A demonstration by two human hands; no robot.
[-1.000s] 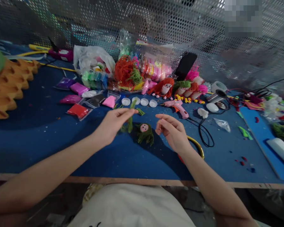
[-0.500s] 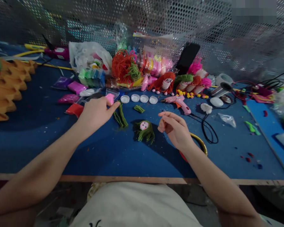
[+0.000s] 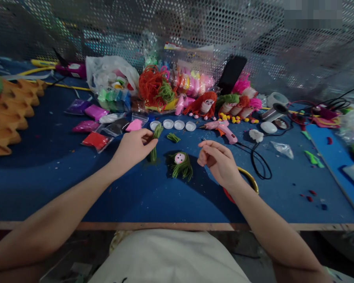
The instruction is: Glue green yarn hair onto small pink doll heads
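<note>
My left hand [image 3: 136,146] is closed, thumb and fingers pinching the upper part of a green yarn bundle [image 3: 157,133]; the bundle's lower strands hang toward the table. Just right of it lies a short tied piece of green yarn [image 3: 173,137]. Between my hands rests a small doll's head [image 3: 179,158] with a pink dotted face and loose green yarn hair. My right hand [image 3: 216,159] hovers beside the head with curled fingers, thumb against forefinger; whatever it may hold is too small to make out. Under that wrist is a pair of scissors or similar tool with red and yellow loops [image 3: 250,177].
White round caps [image 3: 179,124] line up behind the yarn. A pink glue gun [image 3: 224,129] with a black cord lies right of them. Finished yarn-haired dolls [image 3: 207,105] stand at the back. Clay packets [image 3: 96,140] lie left, near an orange egg-tray-like piece [image 3: 14,114].
My left hand has come right and slightly down from the pink clay packet to the green yarn bundle and gripped it, lifting its upper end. My right hand has hardly moved.
</note>
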